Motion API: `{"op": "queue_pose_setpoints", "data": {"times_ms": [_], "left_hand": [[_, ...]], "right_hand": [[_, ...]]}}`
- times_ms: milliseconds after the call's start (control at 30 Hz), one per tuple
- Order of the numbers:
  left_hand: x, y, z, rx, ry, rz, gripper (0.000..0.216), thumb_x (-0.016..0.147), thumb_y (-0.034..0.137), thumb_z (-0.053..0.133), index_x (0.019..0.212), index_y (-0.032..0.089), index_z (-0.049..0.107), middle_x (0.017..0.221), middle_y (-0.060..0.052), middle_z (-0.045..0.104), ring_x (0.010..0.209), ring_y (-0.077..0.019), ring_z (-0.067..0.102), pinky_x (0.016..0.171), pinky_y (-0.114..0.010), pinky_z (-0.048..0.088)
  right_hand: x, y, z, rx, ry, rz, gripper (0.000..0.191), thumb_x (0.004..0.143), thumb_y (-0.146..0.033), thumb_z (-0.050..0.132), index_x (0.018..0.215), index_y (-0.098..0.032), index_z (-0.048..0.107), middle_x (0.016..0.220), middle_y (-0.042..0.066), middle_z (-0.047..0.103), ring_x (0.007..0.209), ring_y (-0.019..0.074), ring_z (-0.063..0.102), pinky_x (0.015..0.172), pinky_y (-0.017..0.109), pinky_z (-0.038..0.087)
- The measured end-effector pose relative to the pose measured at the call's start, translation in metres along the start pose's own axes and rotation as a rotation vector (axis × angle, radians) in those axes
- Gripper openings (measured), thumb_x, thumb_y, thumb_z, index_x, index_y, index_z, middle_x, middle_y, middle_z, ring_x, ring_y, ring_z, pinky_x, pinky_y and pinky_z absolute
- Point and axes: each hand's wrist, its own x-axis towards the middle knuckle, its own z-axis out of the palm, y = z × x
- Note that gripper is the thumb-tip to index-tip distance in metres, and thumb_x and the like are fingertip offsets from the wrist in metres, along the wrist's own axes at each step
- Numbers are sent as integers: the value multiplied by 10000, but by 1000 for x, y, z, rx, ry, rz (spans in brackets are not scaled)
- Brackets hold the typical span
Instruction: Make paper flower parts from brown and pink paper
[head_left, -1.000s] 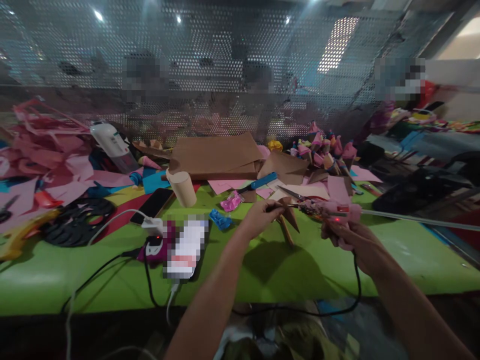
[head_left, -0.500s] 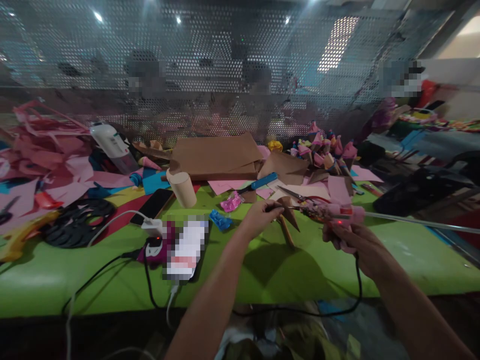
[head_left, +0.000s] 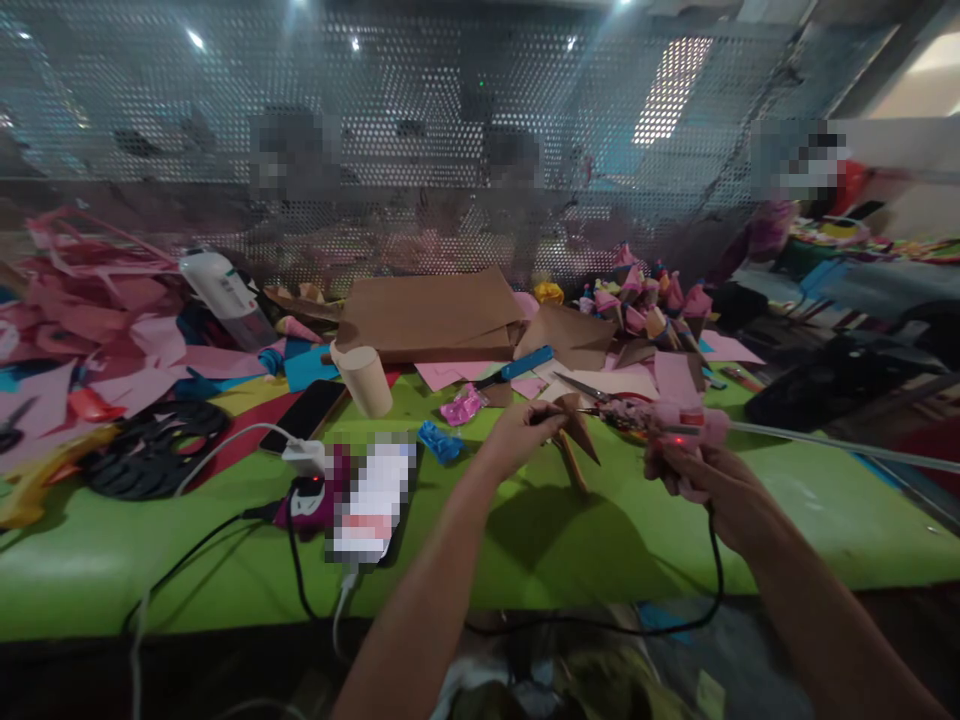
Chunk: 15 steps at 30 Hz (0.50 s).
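Observation:
My right hand (head_left: 694, 475) is wrapped round a pink hot glue gun (head_left: 679, 425), which has a red light on its side and a clear glue stick (head_left: 840, 445) running out of its back. The gun's nozzle points left and meets the edge of a folded brown paper piece (head_left: 581, 432). Pinched in the fingers of my left hand (head_left: 529, 435) is that brown paper, held above the green table. Below it slants a thin brown stick (head_left: 574, 465); whether it is joined to the paper I cannot tell.
The green table (head_left: 600, 560) carries a phone (head_left: 375, 500), a purple power adapter (head_left: 311, 505), a paper roll (head_left: 365, 380), a blue cutter (head_left: 527, 362) and scissors (head_left: 577, 385). Behind are brown sheets (head_left: 427, 310) and pink paper flowers (head_left: 645, 300). A black cord hangs under my right hand.

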Motion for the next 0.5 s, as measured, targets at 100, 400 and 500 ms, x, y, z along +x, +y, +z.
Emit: {"op": "queue_pose_setpoints", "data": {"times_ms": [100, 400, 500], "left_hand": [[0, 1, 0, -4, -2, 9, 197, 802, 331, 654, 816, 149, 726, 679, 25, 554, 629, -104, 436, 659, -260, 368], [1, -4, -1, -3, 28, 24, 186, 791, 337, 681, 800, 152, 694, 680, 15, 590, 639, -113, 488, 650, -256, 405], [2, -4, -3, -17, 65, 31, 171, 783, 329, 687, 802, 161, 662, 722, 8, 613, 686, -124, 527, 669, -256, 419]], "right_hand": [[1, 1, 0, 2, 13, 8, 524, 580, -660, 879, 735, -179, 741, 660, 46, 689, 561, 121, 516, 482, 232, 362], [9, 13, -12, -43, 26, -11, 556, 567, -685, 861, 737, -168, 747, 644, 61, 694, 532, 119, 499, 461, 238, 377], [14, 16, -28, 6, 99, -43, 546, 531, -652, 882, 746, -172, 737, 640, 60, 690, 528, 126, 510, 445, 241, 386]]}}
